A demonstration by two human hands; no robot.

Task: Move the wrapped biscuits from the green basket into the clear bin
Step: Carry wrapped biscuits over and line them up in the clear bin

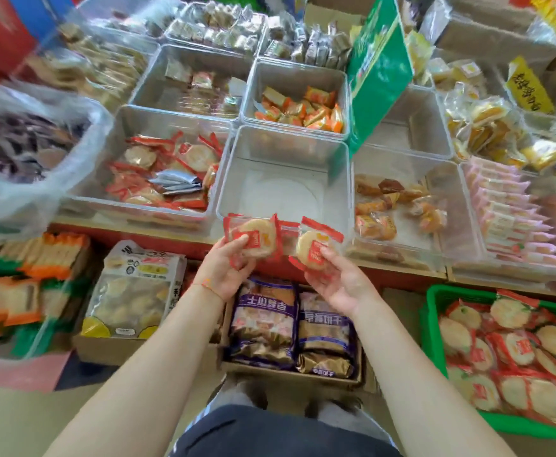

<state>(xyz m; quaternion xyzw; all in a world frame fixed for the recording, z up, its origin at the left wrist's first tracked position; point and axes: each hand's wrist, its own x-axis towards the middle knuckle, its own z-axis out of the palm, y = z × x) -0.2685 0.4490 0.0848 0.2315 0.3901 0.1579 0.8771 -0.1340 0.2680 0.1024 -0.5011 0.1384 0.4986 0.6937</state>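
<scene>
Your left hand [225, 268] and right hand [336, 278] each pinch wrapped biscuits [257, 237] just before the clear bin [283, 150]; green basket [435, 298] at right

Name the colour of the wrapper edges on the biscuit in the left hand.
Red, around a clear window, on the wrapped biscuit held by the left hand; head view.

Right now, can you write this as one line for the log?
left hand: holds wrapped biscuit | right hand: holds second biscuit | clear bin: empty | green basket: still full
</scene>
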